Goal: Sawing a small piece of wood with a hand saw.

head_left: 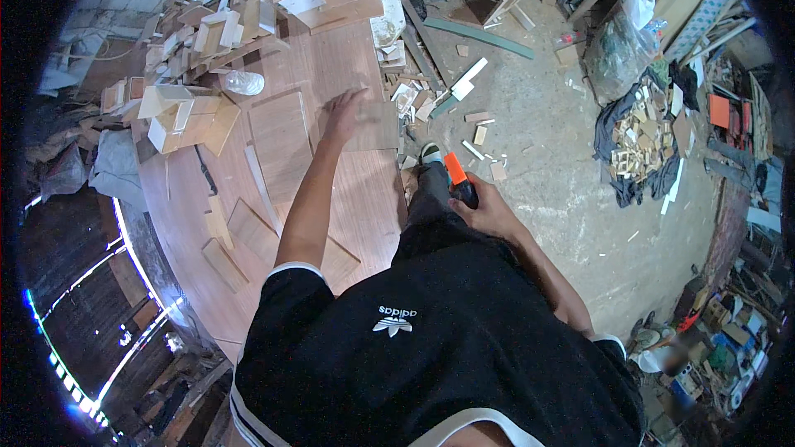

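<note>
Offcuts of pale wood [642, 136] are lying heaped on a spread dark cloth [607, 128]; a bulging clear plastic bag [617, 62] is standing just beside, its contents not showing distinctly. A small clear plastic container [244, 83] is sitting near a boxy white-and-brown wooden assembly [199, 120] on the brown wood-grain work surface [368, 194]. The right hand [489, 205] is gripping an orange-and-black handheld object [455, 170] just beyond the surface's right edge. The left hand [341, 113] is blurring at a flat brown wooden panel [373, 136]; finger spread, contact and hold cannot be told. Grey concrete floor [563, 190] is stretching between that edge and the cloth.
</note>
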The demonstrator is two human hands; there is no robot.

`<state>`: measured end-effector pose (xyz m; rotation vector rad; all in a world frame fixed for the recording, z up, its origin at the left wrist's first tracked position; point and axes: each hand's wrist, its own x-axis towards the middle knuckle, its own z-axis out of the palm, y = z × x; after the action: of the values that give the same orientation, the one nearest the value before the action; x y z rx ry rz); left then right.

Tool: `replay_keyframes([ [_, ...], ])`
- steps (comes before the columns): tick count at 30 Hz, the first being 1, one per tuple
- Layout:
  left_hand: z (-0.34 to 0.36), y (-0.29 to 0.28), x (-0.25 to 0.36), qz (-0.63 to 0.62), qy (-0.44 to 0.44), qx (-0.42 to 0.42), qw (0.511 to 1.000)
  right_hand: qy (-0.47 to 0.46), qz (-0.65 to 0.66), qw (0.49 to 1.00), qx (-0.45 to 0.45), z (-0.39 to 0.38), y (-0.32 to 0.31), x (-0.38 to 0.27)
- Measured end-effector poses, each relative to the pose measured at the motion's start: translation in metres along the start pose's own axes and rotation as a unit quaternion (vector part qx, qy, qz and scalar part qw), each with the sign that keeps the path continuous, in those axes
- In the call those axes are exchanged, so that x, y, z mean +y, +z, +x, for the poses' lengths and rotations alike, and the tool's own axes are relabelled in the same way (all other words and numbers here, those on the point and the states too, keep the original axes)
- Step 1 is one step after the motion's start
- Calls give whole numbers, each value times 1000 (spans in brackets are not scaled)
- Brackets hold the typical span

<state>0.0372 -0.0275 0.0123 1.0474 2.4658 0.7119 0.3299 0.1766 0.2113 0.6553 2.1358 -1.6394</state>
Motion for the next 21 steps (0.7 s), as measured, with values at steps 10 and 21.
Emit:
replay_keyframes([
  [10,-30,4,21,134,84,-40,987,-65,46,995,58,16,-5,-61],
  [21,-39,4,-7,-60,-51,175,981,-98,88,990,59,5,11,-109],
])
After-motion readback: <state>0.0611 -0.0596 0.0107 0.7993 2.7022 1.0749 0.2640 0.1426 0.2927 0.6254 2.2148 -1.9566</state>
